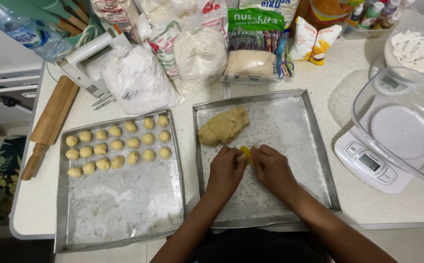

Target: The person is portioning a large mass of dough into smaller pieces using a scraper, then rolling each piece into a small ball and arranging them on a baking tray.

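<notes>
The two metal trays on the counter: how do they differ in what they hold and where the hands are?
The left tray holds three rows of small dough balls near its far edge; the right tray holds one large dough lump. Neither hand is over the left tray, while the left hand and right hand work over the right tray, pinching a small yellow piece. Both trays are square, shallow and flour-dusted.

One head-worn camera looks steeply down from above onto the counter (348,204), fairly close, facing the bags (199,53) lined along its far edge.
</notes>
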